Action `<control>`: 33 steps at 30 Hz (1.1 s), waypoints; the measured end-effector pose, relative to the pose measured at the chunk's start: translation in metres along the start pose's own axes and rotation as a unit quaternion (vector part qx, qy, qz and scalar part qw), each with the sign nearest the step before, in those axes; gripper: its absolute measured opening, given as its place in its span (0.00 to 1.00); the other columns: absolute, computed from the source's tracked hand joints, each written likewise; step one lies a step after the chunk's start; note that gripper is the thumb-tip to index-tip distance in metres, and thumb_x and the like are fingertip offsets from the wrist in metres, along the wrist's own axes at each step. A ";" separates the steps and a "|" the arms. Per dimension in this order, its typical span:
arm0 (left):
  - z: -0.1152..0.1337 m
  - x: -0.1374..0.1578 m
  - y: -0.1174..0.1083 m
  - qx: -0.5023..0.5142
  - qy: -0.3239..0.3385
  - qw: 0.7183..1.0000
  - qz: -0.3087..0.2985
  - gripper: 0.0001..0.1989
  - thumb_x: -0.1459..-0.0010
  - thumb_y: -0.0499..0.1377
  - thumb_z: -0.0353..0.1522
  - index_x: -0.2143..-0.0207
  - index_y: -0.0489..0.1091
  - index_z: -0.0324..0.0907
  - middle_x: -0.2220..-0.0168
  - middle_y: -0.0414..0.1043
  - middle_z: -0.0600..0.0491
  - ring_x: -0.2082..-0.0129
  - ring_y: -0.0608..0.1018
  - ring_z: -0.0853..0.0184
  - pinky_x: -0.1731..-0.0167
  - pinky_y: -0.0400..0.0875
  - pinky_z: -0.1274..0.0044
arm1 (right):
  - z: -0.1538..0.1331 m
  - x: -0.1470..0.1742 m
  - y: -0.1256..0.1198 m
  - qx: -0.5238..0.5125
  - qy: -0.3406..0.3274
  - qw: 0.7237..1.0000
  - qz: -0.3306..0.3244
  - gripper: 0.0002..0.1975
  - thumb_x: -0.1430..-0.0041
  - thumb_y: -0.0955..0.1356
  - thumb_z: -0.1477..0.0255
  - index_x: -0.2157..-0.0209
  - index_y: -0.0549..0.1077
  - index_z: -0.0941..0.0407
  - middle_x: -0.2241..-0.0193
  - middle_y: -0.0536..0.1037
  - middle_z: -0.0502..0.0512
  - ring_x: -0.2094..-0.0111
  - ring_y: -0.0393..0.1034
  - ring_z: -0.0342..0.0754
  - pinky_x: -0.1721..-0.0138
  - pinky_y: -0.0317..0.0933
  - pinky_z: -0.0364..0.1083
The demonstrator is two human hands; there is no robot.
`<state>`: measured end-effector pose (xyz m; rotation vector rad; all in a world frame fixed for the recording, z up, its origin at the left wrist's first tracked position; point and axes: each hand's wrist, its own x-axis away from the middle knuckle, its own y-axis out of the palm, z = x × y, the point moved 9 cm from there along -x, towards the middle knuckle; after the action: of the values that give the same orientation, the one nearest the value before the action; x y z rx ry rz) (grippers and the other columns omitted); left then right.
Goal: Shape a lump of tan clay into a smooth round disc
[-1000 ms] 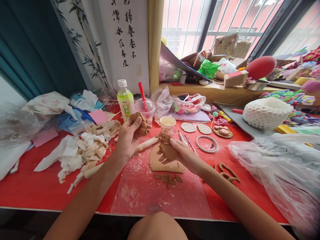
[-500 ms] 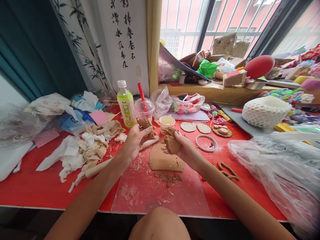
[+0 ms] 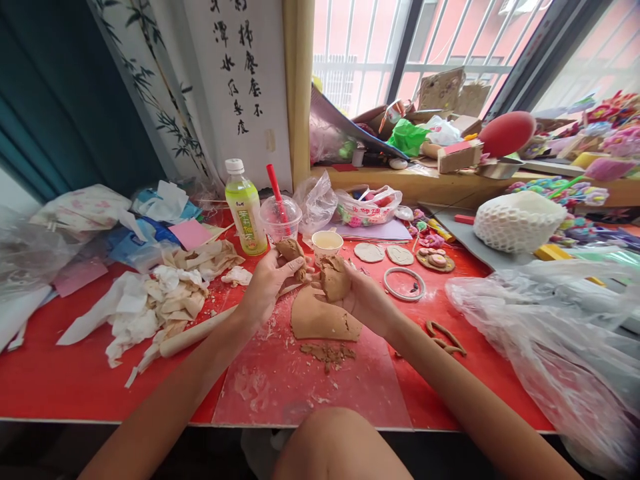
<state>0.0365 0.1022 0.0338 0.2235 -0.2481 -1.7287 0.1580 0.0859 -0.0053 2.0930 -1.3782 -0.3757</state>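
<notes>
My left hand (image 3: pixel 267 283) is closed on a curved lump of brown clay (image 3: pixel 290 252), thumb across its side. In my right hand (image 3: pixel 361 293) lies another piece of brown clay (image 3: pixel 334 279), rough along its top edge and gripped from the right. Both hands hang close together above a flat brown clay slab (image 3: pixel 320 320) with a curved outline and cracks at its right. Clay crumbs (image 3: pixel 327 353) lie just in front of the slab. Behind the hands stands a small paper cup (image 3: pixel 327 244). A rolling pin (image 3: pixel 197 331) lies partly under my left forearm.
A green drink bottle (image 3: pixel 245 210) and a plastic cup with a red straw (image 3: pixel 281 217) stand behind my left hand. Crumpled tissues (image 3: pixel 165 293) lie left. Clay discs (image 3: pixel 369 252), a pale ring (image 3: pixel 405 284) and clay coils (image 3: pixel 445 339) are right, beside plastic sheeting (image 3: pixel 525 320).
My right hand has turned its clay so a broader, rougher face shows. My left hand keeps its hold on its lump. The whole view has shifted slightly.
</notes>
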 end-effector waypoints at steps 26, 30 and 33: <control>-0.014 -0.002 0.001 -0.034 -0.036 0.999 0.001 0.15 0.51 0.64 0.32 0.64 0.63 0.38 0.69 0.69 0.54 0.68 0.76 0.71 0.71 0.72 0.81 | -0.014 0.002 -0.006 0.074 -0.057 0.996 0.007 0.13 0.39 0.64 0.66 0.54 0.70 0.53 0.59 0.72 0.54 0.63 0.69 0.43 0.68 0.70 0.44; -0.018 -0.005 0.004 -0.082 -0.015 0.996 -0.019 0.15 0.49 0.63 0.35 0.61 0.64 0.37 0.63 0.70 0.51 0.66 0.76 0.71 0.74 0.71 0.83 | -0.011 0.004 -0.003 0.100 -0.037 0.994 0.014 0.14 0.41 0.65 0.65 0.54 0.70 0.55 0.61 0.73 0.55 0.68 0.69 0.42 0.75 0.68 0.41; -0.022 -0.006 0.003 -0.080 -0.020 0.996 -0.030 0.15 0.49 0.63 0.36 0.62 0.65 0.38 0.63 0.70 0.52 0.64 0.76 0.69 0.72 0.73 0.81 | -0.014 0.005 -0.002 0.137 -0.041 0.990 0.018 0.16 0.41 0.65 0.63 0.53 0.69 0.54 0.59 0.73 0.55 0.67 0.70 0.43 0.75 0.68 0.41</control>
<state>0.0472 0.1070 0.0134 0.0804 -0.1322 -1.8037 0.1694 0.0864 0.0047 2.2894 -1.5899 -0.2732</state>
